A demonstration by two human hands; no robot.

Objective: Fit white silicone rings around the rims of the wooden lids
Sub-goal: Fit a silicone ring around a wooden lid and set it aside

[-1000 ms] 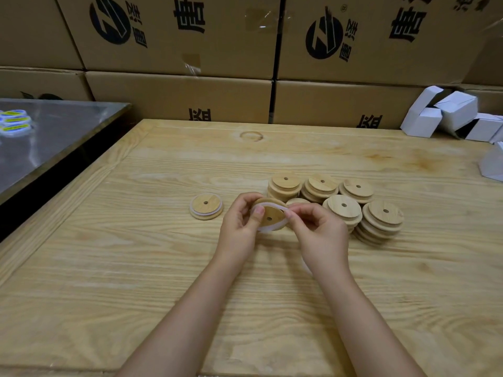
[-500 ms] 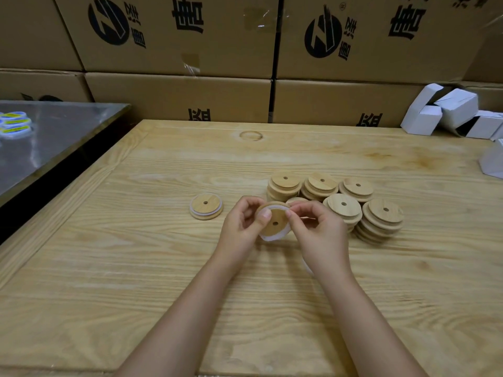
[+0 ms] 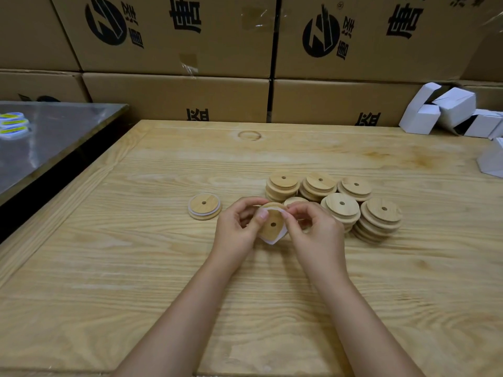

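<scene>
Between both hands, a little above the table, is a round wooden lid (image 3: 272, 223) with a small centre hole. A white silicone ring (image 3: 272, 240) hangs stretched below its lower rim. My left hand (image 3: 236, 227) grips the lid's left edge, thumb pressed on the rim. My right hand (image 3: 317, 231) pinches the ring at the lid's upper right. One lid with a white ring fitted (image 3: 204, 205) lies alone to the left. Several stacks of bare wooden lids (image 3: 340, 198) stand behind and to the right.
The wooden table (image 3: 136, 268) stretches wide around the hands. Cardboard boxes (image 3: 174, 36) wall off the back. White paper boxes (image 3: 449, 112) lie at the back right. A metal table (image 3: 49, 140) with tape rolls (image 3: 12, 125) stands to the left across a dark gap.
The ring has been worked down over the lid: it circled the lid's face before and now sags below the lower rim. Both thumbs have moved up to the top edge.
</scene>
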